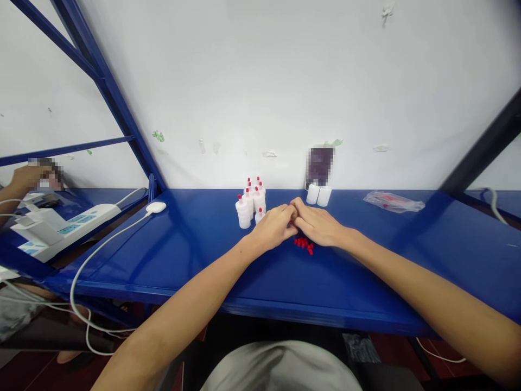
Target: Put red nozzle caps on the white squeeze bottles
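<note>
My left hand and my right hand meet above the blue tabletop, their fingers curled together and touching. Whatever they hold between them is hidden by the fingers. Just below the right hand lies a small heap of red caps. To the left of my left hand stand several white plastic bottles with red tips, upright and close together; one is partly behind that hand. Beyond my right hand are two white bottles with no red tip showing.
A dark, blurred-out rectangle leans at the wall. On the right lies a clear plastic bag with something red inside. A white power strip and a cabled white device are left. Another person's hand shows far left.
</note>
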`<state>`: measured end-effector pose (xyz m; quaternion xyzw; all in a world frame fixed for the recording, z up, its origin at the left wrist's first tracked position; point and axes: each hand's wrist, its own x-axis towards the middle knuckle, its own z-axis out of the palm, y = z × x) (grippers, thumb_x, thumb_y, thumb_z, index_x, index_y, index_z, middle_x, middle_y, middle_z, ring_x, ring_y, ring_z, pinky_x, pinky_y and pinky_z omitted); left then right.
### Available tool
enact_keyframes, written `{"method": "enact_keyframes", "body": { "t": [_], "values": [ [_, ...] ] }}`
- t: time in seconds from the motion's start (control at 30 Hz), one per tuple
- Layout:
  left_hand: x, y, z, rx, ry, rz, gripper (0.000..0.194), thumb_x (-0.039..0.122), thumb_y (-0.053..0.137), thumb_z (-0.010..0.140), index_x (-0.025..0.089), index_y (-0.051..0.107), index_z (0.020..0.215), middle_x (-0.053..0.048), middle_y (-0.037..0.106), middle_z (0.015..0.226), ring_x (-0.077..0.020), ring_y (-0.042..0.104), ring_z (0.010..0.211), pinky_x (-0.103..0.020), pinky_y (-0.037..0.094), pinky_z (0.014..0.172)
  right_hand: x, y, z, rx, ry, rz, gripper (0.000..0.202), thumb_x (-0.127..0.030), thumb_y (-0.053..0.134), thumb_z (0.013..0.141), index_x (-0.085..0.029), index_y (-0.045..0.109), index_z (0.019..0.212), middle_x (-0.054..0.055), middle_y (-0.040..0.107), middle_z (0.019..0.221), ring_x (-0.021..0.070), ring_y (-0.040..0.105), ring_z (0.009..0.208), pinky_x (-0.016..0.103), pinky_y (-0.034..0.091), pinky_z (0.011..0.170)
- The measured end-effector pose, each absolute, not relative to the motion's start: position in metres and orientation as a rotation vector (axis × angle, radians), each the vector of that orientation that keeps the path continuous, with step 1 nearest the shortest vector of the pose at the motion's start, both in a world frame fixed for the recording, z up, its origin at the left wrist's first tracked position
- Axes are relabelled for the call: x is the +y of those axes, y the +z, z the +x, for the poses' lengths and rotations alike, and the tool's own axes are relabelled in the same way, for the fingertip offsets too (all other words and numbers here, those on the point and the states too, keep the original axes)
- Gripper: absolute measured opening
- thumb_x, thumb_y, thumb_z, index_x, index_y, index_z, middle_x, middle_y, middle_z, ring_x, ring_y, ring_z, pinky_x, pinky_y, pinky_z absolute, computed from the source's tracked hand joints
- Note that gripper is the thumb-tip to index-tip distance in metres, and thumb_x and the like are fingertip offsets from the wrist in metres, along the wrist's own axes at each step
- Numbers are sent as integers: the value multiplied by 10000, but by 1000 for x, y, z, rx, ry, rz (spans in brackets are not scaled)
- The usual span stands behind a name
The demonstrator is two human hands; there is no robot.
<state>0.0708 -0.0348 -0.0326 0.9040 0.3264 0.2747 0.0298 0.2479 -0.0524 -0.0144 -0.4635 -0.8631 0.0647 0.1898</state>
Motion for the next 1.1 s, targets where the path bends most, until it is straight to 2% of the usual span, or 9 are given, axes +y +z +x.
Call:
{"method": "enact_keyframes", "body": {
  "t": [0.3,0.57,0.77,0.9,1.1],
  "values": [
    [-34,-38,74,952,839,2591,101,129,603,734,164,558,817,11,597,705,-137,561,637,-233,413,594,-50,-16,249,-2571,46,-1357,127,-307,291,944,-220,383,932,48,609,804,212,555,687,314,350,628],
    [-35,-38,73,966,846,2562,106,136,618,749,162,576,842,18,599,696,-135,562,631,-234,425,600,-52,-15,248,-2589,-21,-1379,169,-319,291,952,-211,420,961,65,622,808,223,554,697,322,349,640],
    [-36,-37,73,851,1006,2558,153,127,565,797,151,597,944,9,588,751,-119,528,653,-234,435,645,-50,-16,248,-2384,206,-1306,190,-279,331,910,-217,408,1072,48,651,858,229,599,736,314,384,653],
    [-39,-34,75,773,1122,2532,167,164,529,853,146,605,1001,7,581,745,-112,514,646,-232,436,651,-53,-13,246,-2192,424,-1126,228,-214,349,847,-222,408,1067,2,657,763,211,584,662,319,407,657],
    [-48,-34,80,771,1176,2448,212,221,494,916,157,601,1087,13,596,720,-108,528,629,-227,438,642,-59,-13,242,-2052,582,-968,203,-200,361,841,-235,384,1040,-29,608,672,181,524,561,304,391,586]
  ]
}}
